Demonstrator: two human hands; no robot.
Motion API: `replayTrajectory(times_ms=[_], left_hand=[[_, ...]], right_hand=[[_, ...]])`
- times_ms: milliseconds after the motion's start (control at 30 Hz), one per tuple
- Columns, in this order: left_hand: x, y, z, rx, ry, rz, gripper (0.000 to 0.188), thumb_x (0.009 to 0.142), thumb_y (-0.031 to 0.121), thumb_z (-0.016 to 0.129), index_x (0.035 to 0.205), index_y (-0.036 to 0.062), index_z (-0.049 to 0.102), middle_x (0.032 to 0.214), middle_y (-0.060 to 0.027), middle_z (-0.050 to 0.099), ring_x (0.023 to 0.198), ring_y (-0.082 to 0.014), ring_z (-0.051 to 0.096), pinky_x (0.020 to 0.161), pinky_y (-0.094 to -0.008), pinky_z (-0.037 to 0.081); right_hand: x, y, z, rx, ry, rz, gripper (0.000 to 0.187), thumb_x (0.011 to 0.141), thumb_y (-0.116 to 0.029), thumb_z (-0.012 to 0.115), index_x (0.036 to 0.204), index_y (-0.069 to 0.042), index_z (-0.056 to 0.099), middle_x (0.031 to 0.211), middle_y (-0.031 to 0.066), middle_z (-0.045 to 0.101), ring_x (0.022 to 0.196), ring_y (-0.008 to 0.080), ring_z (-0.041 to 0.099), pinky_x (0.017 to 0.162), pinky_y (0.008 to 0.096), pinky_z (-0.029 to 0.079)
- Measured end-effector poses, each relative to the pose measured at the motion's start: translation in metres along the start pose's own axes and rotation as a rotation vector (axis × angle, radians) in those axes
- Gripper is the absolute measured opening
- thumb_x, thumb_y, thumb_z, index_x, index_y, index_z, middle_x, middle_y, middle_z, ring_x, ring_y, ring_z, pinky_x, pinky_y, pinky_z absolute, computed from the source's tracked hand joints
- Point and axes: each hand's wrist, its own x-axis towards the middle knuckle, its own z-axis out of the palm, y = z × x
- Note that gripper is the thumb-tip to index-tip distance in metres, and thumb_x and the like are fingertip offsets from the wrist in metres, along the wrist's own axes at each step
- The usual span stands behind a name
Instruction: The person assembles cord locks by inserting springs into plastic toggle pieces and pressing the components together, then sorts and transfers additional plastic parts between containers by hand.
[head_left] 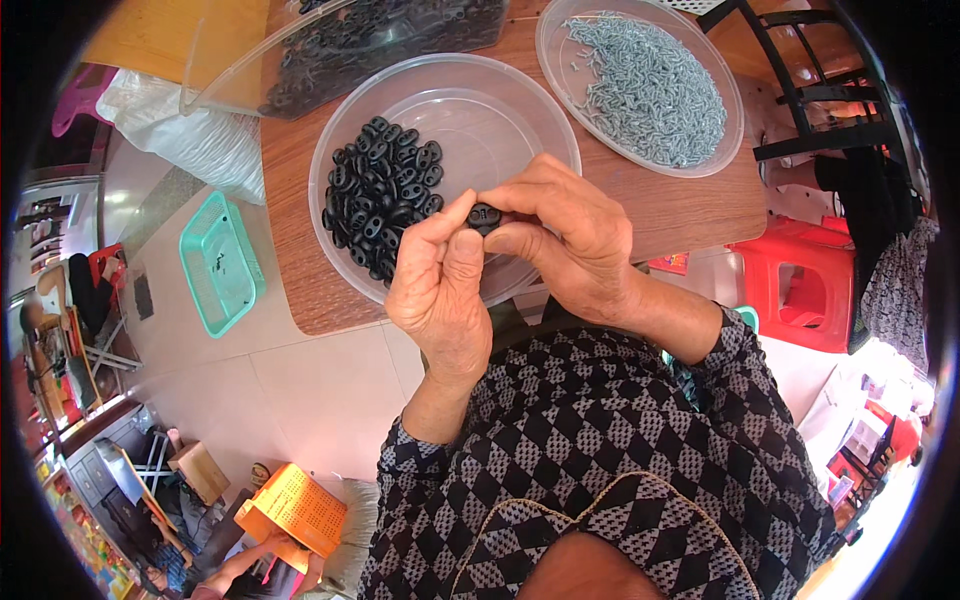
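Note:
A small black oval cord lock (pixel 484 216) with two holes is held up over the near part of a round clear plastic bowl (pixel 505 115). My left hand (pixel 440 285) pinches it from the left between thumb and forefinger. From the right, the thumb and forefinger of my right hand (pixel 575 235) grip the same piece. The bowl's left half holds a heap of similar black cord locks (pixel 380 190). To its right, many small silvery metal springs (pixel 655 95) lie in a shallow round clear tray (pixel 732 105).
The brown wooden table (pixel 310 270) carries a clear bin (pixel 390 55) of black parts at far left. On the floor left are a turquoise basket (pixel 190 245) and a white sack (pixel 190 140). A red stool (pixel 795 270) stands right. Another person's arm reaches an orange basket (pixel 300 510).

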Motion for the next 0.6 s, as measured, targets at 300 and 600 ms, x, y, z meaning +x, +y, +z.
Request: replayTrajectory(times_ms=[300,600], left_hand=[[-0.002,-0.006,0.007,0.153,0.060,0.184,0.020,0.091,0.009,0.057,0.106,-0.0048,0.060,0.098,-0.0049,0.059,0.090,-0.0093,0.054,0.082,-0.0223,0.045],[0.005,0.010,0.021,0.198,0.038,0.121,0.019,0.093,0.004,0.052,0.108,-0.0057,0.058,0.104,-0.0080,0.061,0.090,-0.0096,0.055,0.081,-0.0229,0.046]], right_hand=[[0.004,0.001,0.002,-0.048,0.031,-0.157,0.026,0.065,-0.001,0.072,0.088,0.003,0.060,0.074,0.0103,0.059,0.062,0.0238,0.054,0.054,0.0323,0.044],[0.011,0.001,-0.009,0.070,0.028,-0.055,0.023,0.070,0.000,0.068,0.089,0.004,0.058,0.077,0.0129,0.057,0.068,0.0287,0.053,0.058,0.0361,0.043]])
